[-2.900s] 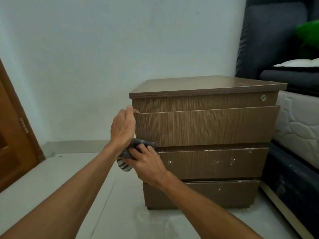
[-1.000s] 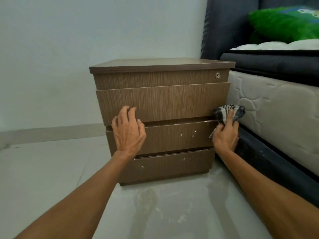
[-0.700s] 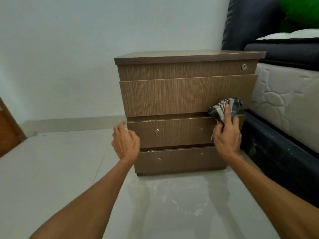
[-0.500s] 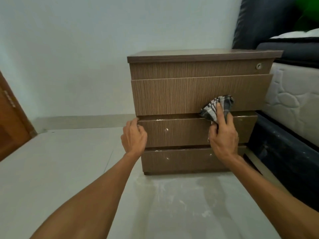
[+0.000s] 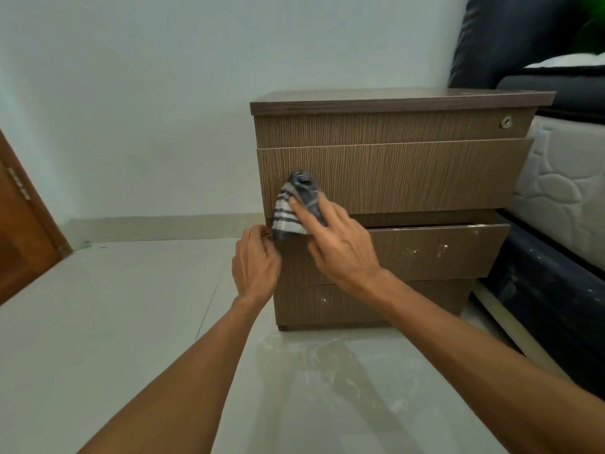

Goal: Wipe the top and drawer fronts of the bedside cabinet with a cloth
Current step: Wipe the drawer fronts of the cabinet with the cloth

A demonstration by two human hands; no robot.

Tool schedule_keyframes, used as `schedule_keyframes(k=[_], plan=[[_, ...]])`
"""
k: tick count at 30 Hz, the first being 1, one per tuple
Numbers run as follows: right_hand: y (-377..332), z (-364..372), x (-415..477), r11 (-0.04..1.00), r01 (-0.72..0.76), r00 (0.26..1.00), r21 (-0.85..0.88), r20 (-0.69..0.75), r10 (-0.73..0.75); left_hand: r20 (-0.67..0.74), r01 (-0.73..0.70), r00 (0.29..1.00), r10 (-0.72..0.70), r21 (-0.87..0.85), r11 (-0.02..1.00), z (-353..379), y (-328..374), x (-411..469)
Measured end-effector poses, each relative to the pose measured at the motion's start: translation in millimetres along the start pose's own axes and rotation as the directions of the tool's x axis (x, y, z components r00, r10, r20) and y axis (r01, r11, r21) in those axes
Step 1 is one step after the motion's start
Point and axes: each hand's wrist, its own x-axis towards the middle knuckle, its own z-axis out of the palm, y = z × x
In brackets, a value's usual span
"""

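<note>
The brown wood-grain bedside cabinet stands on the floor with three drawer fronts and a small round lock at the upper right. My right hand presses a grey and white striped cloth against the lower left corner of the top drawer front. My left hand grips the left end of the middle drawer front, whose surface shows white chips. The middle drawer stands slightly out from the cabinet body.
A bed with a white quilted mattress and dark base stands tight against the cabinet's right side. A brown wooden door is at the far left. The pale tiled floor runs to a plain wall.
My right hand has swept the cloth leftward along the bottom of the top drawer front, from its right end to its left corner. My left hand rose to the middle drawer's left edge.
</note>
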Motion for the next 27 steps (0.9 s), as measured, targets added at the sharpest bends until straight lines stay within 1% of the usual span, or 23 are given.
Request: schedule_keyframes(k=[2,4,6,10,12,17,27], plan=[[-13.0,9.3,6.3,0.999,0.047,0.997,-0.014,0.061,-0.046,0.022,0.062,0.998,-0.061,-0.030,0.998,0.1,-2.6,-0.9],[-21.5,18.3,10.5,0.999,0.021,0.992,-0.046,0.126,-0.015,0.029,0.117,0.993,-0.115,-0.050,0.992,-0.3,-3.7,-0.4],[-23.5,25.8,11.3,0.997,-0.020,0.989,-0.079,0.147,0.031,0.018,0.109,0.994,-0.109,-0.036,0.993,-1.9,-1.7,-0.8],[-15.0,36.0,0.7,0.995,0.001,0.984,-0.102,0.177,0.017,0.004,0.043,0.999,-0.043,0.018,0.999,-3.7,3.8,-4.4],[-4.9,34.8,-6.6,0.995,-0.022,0.985,-0.097,0.166,0.038,0.005,0.013,1.000,-0.014,0.069,0.998,-0.5,4.2,-5.3],[31.9,17.9,-26.2,0.984,-0.003,0.982,-0.176,0.186,0.037,-0.038,0.041,0.999,-0.036,0.151,0.988,3.9,9.9,-7.2],[114.8,-29.4,-77.0,0.950,-0.047,0.975,-0.308,0.194,0.112,-0.070,0.078,0.995,-0.065,0.215,0.973,13.1,14.1,-8.6]])
